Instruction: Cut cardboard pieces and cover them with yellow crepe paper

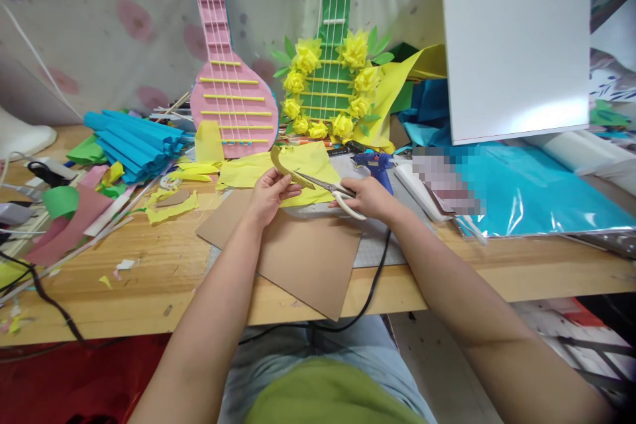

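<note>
Between the thumb and fingers of my left hand (271,195) is a curved yellowish strip (282,164), bent like a crescent. My right hand (366,197) grips white-handled scissors (342,199) through the loops. Their blades point left and meet the strip close to my left fingertips; whether the blades are apart is hard to see. Yellow crepe paper (313,158) lies just behind and under both hands. Below my wrists rests a brown cardboard sheet (311,252), set at an angle on a grey cutting mat (375,245).
A pink paper guitar (238,103) and a green guitar (330,73) with yellow flowers stand at the back. Right of my hand is a blue glue gun (375,165), its black cord crossing the table edge. Blue crepe paper (134,142) and scraps lie left; a white board (519,46) stands right.
</note>
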A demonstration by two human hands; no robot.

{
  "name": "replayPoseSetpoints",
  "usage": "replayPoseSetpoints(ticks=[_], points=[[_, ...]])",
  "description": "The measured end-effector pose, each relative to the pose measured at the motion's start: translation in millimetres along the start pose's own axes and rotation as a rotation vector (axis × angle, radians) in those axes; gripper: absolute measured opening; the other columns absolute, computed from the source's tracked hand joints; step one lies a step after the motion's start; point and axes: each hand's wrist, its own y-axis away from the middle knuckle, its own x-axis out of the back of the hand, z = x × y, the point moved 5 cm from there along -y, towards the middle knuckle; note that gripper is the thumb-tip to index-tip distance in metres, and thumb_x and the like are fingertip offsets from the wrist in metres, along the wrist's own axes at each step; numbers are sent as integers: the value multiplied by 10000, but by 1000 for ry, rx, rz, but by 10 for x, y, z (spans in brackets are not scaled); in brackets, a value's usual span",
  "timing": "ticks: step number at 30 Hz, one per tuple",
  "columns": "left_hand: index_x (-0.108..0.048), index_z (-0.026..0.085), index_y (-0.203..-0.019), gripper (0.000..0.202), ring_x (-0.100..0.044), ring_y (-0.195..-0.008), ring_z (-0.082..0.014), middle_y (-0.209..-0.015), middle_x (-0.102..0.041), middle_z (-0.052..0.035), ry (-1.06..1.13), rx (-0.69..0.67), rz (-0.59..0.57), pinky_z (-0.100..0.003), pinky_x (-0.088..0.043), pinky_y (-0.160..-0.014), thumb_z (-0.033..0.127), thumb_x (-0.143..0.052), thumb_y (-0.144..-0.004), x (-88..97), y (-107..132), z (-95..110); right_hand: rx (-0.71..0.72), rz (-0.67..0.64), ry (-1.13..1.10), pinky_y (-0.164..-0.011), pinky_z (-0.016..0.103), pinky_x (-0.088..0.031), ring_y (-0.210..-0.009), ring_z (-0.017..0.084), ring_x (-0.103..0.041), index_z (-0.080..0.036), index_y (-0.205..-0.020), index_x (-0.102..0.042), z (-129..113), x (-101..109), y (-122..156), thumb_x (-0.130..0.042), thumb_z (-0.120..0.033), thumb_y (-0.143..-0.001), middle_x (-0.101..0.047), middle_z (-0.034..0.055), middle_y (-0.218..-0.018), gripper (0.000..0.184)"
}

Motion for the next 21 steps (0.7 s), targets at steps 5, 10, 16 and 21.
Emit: replayPoseSetpoints(ticks=[5,10,16,21], points=[[-546,172,-795,329,-665,-593,-108,-676,-659,37,33,-2,-1,-174,-539,-584,311,-763,-592,8,-3,19,8,-43,4,-520,226,-239,-539,88,-360,-181,-659,-430,-12,4,5,-558,-576,-691,-426,-33,-586,416],[-547,165,-811,335,-671,-607,-121,-687,-675,20,17,37,-33,-187,-543,-594,303,-763,-595,-28,9,-8,14,-65,-15,-525,228,-235,-551,91,-358,-178,-661,-435,-31,2,14,-554,-568,-694,-417,-31,-594,408],[-545,156,-786,323,-668,-591,-126,-660,-668,16,-18,59,-54,-199,-548,-585,308,-760,-598,-76,37,-16,22,-97,-24,-520,228,-231,-561,96,-362,-177,-664,-468,1,12,29,-562,-553,-688,-416,-30,-591,388],[-539,156,-781,328,-671,-601,-134,-652,-660,21,-31,55,-34,-208,-551,-591,303,-762,-592,-80,43,-40,1,-72,-18,-507,231,-216,-529,87,-332,-180,-623,-449,-4,46,38,-568,-557,-679,-396,-39,-553,399]])
